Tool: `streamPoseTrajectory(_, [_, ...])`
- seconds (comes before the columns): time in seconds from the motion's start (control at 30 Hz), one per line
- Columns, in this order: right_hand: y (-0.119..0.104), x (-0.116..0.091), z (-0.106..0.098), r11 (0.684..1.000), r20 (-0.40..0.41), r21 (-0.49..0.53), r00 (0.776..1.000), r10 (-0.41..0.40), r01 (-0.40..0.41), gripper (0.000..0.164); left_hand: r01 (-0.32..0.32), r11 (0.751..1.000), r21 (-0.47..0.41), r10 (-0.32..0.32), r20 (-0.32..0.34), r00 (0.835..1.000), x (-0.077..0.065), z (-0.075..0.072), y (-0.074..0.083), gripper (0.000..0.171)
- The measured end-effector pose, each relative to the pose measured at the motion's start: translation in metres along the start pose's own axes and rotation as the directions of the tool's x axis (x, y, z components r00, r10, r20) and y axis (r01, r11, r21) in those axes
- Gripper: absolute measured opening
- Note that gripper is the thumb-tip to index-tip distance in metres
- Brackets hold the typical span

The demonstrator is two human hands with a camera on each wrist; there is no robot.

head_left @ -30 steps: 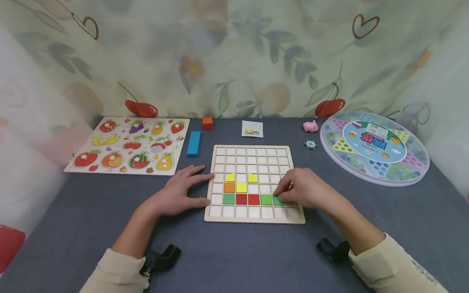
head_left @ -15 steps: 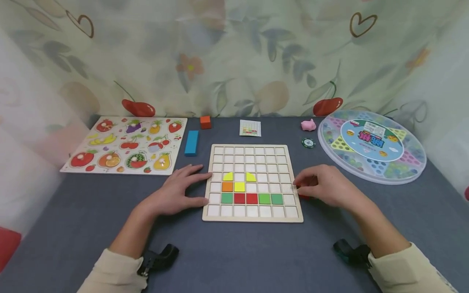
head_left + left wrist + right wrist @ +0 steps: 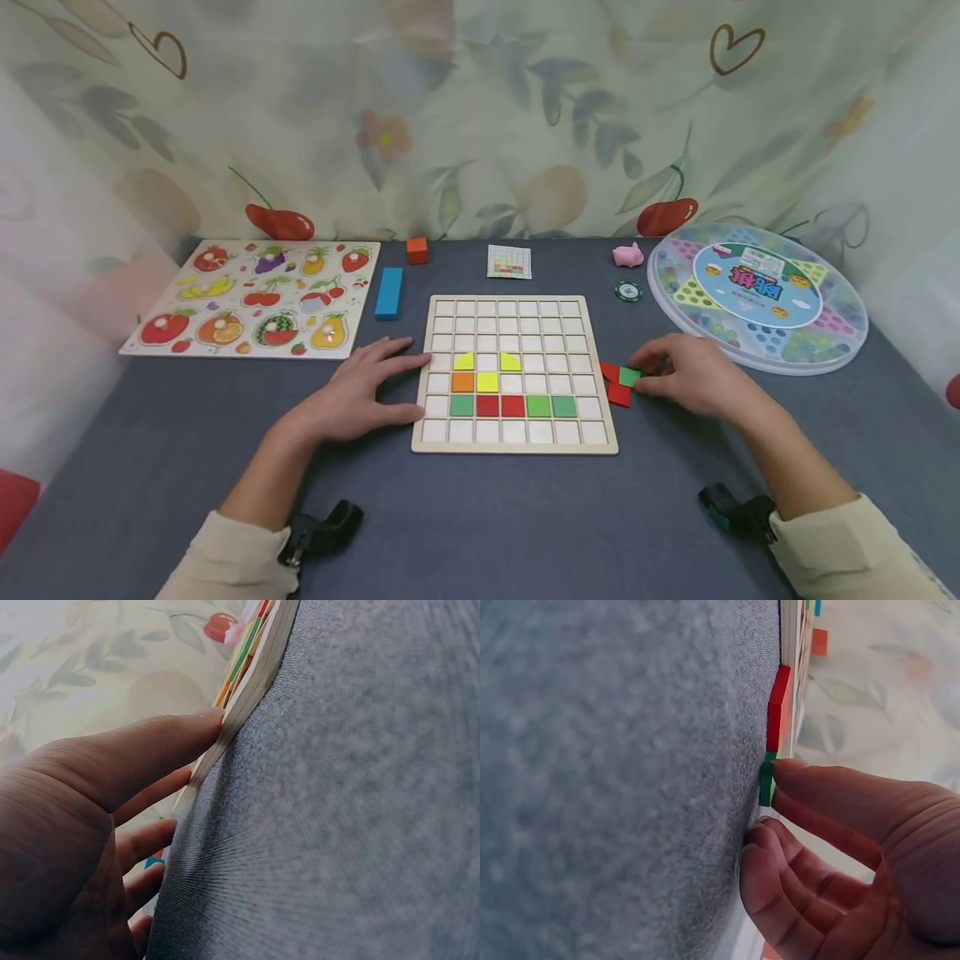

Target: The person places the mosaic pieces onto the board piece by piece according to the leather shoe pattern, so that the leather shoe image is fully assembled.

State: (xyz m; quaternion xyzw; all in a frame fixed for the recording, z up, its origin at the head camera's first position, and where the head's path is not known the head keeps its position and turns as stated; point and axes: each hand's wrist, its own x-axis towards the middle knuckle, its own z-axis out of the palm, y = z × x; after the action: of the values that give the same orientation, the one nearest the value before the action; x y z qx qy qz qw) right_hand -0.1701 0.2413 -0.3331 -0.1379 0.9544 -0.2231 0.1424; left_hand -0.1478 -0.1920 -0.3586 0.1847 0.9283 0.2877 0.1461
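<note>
A wooden grid board (image 3: 514,453) lies mid-table, with yellow, orange, green and red tiles in some of its squares. My left hand (image 3: 360,392) rests at the board's left edge, fingers spread; its thumb (image 3: 172,742) touches the rim in the left wrist view. To the right of the board, my right hand (image 3: 693,375) pinches a green tile (image 3: 628,377) between thumb and index finger. Red tiles (image 3: 619,394) lie against that green one, beside the board's edge. In the right wrist view the green tile (image 3: 766,780) stands low at the cloth, next to a red tile (image 3: 778,712).
Behind the board are a small pattern card (image 3: 509,262), an orange cube (image 3: 417,251) and a blue block (image 3: 388,293). A fruit puzzle board (image 3: 251,300) lies left. On the right are a pink pig (image 3: 627,255), a poker chip (image 3: 628,292) and a round game box (image 3: 757,292).
My right hand has left a green tile in the board's second-lowest row and moved right to the loose tiles, uncovering red ones. My left hand stays at the board's edge.
</note>
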Motion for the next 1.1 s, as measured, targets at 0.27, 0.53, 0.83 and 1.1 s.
streamPoseTrajectory(0.27, [-0.007,0.005,-0.001,0.999,-0.009,0.031,1.000,0.027,-0.027,0.023,-0.002,1.000,0.006,0.002,-0.004,1.000,0.000,-0.001,0.000,0.074])
streamPoseTrajectory(0.53, [-0.028,0.010,-0.004,0.988,-0.076,0.151,0.996,0.036,-0.024,0.020,-0.005,1.000,-0.005,0.005,0.003,1.000,0.002,0.000,-0.002,0.074])
streamPoseTrajectory(0.83, [-0.084,0.036,0.017,0.959,0.060,0.283,0.998,-0.026,0.008,0.014,-0.003,1.000,-0.007,0.003,0.000,1.000,0.003,0.003,-0.004,0.075])
streamPoseTrajectory(1.1, [-0.115,0.054,0.036,0.968,0.089,0.240,0.992,-0.092,0.069,0.009,0.004,1.000,0.002,-0.004,0.001,1.000,0.002,0.002,-0.005,0.075])
